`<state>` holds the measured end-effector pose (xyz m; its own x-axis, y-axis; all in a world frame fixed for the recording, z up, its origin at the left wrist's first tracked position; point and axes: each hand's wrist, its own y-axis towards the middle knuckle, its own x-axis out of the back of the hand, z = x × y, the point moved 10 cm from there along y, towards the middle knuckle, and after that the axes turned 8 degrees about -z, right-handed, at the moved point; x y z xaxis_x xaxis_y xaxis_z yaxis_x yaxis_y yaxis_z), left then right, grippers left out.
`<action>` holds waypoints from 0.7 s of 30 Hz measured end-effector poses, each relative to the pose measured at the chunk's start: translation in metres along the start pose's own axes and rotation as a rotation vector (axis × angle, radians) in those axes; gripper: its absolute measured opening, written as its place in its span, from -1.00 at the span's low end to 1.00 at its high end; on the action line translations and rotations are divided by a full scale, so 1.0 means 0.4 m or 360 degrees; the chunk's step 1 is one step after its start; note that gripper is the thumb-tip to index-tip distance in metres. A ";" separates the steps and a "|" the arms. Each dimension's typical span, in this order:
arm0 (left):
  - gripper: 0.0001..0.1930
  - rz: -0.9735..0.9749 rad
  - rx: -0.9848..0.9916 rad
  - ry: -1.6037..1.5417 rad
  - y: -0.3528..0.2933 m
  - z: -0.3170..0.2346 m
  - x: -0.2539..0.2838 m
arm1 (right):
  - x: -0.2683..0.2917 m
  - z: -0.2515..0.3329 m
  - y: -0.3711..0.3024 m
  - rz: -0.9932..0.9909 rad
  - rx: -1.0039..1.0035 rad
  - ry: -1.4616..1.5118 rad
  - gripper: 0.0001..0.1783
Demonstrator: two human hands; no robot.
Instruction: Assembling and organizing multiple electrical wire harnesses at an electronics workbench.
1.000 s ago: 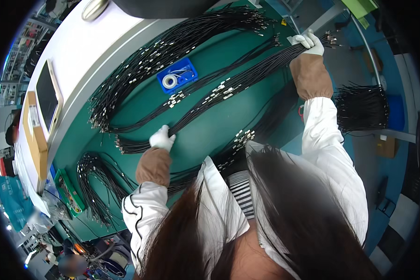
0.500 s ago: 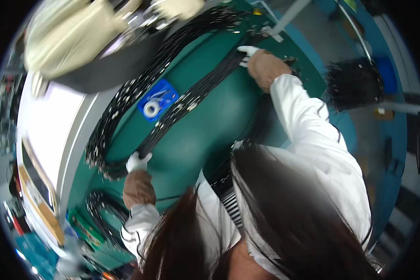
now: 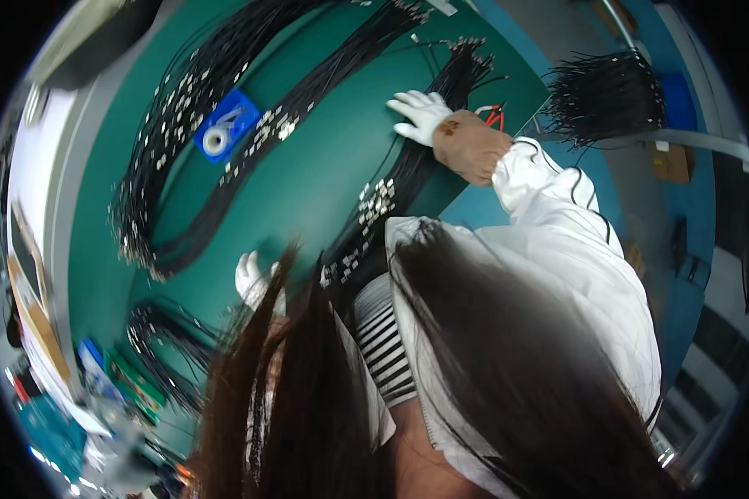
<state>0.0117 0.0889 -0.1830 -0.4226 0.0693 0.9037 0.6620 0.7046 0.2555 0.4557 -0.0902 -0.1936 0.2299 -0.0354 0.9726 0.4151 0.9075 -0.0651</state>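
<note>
My right hand (image 3: 422,116), in a white glove, has its fingers spread. It lies at the upper part of the near bundle of black cables (image 3: 416,165), and no cable is gripped in it. White connectors dot the lower stretch of that bundle, close to my body. My left hand (image 3: 252,281), also gloved in white, is over the green table with its fingers apart and nothing in them; hair covers part of it. Beyond my hands a second bundle of black cables (image 3: 262,133) stretches diagonally, also with white connectors.
A blue tray (image 3: 245,116) holding a white roll sits between the second bundle and a larger curved cable bundle (image 3: 162,125). A shorter cable coil (image 3: 154,337) lies at the lower left. Red-handled pliers (image 3: 498,116) rest by my right cuff. More cables (image 3: 606,98) hang at the right.
Both hands have let go of the second cable bundle and come back toward my body. My right hand is now at the near bundle. The view has shifted, showing more of the near bundle.
</note>
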 end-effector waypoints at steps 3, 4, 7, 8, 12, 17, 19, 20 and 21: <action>-0.47 0.0025 0.0099 -0.0070 -0.133 -0.098 0.066 | -0.052 -0.070 -0.125 -0.0069 0.0119 -0.0355 -0.35; -0.48 -0.0022 0.0285 -0.0086 -0.192 -0.107 0.096 | -0.055 -0.050 -0.118 -0.0101 0.0167 -0.0374 -0.33; -0.54 -0.0226 0.0496 0.0031 -0.312 -0.114 0.137 | -0.041 0.005 -0.069 0.0174 -0.0189 -0.0390 -0.29; -0.55 -0.0282 0.0569 0.0026 -0.339 -0.122 0.149 | -0.041 0.054 -0.054 0.0057 -0.0078 -0.0322 -0.27; -0.70 -0.0401 0.1356 -0.0259 -0.478 -0.080 0.127 | -0.082 0.302 -0.065 0.0037 0.0348 0.0009 -0.32; -0.69 -0.0704 0.2451 -0.1648 -0.758 0.025 -0.109 | -0.178 0.612 -0.126 0.0525 0.0755 0.0219 -0.32; -0.68 -0.0384 0.2291 -0.2241 -0.722 -0.007 -0.196 | -0.184 0.691 -0.168 0.0640 0.0854 -0.0040 -0.35; -0.66 -0.0467 0.2894 -0.2465 -0.662 -0.073 -0.189 | -0.203 0.687 -0.178 0.0735 0.0811 -0.0175 -0.38; -0.62 -0.0302 0.2887 -0.2495 -0.598 -0.104 -0.176 | -0.207 0.692 -0.192 0.0699 0.0826 -0.0175 -0.39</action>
<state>-0.0912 -0.1141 -0.2934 -0.9140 -0.3871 -0.1217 -0.0307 0.3649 -0.9305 0.1610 -0.0409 -0.2072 0.1783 0.3991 0.8994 -0.1778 0.9121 -0.3694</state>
